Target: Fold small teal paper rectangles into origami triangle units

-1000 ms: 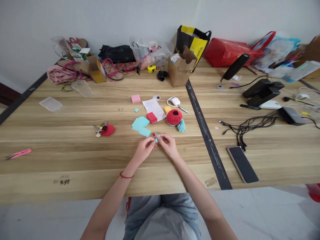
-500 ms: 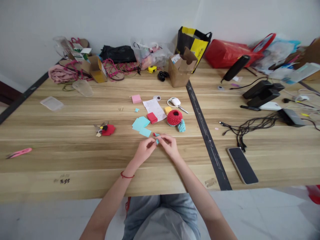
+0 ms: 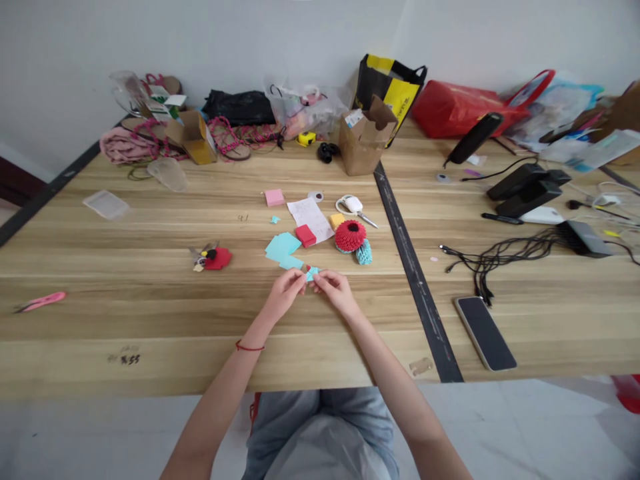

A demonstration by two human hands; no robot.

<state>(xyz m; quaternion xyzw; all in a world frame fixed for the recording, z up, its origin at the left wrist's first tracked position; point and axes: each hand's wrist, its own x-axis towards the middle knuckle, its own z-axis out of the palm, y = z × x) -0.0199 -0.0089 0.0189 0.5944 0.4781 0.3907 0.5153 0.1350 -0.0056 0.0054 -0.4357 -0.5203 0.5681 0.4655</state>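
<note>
Between my two hands is a small light-blue piece of folded paper. My left hand pinches its left side, and my right hand pinches its right side with thumb and fingers. A small bit of red shows just behind the paper. Light-blue paper sheets lie beyond my left hand. A red paper stack rests on a written sheet. To the right sit a red folded-paper ball and a light-blue folded-paper piece.
Pink thread snips lie at far left, and a red paper cluster is left of the sheets. Right of the black strip are a phone and black cables. A cardboard box and bags line the wall.
The light-blue paper is spread flatter and shows more between my fingers. My left hand has shifted slightly, moving a little away from my body.
</note>
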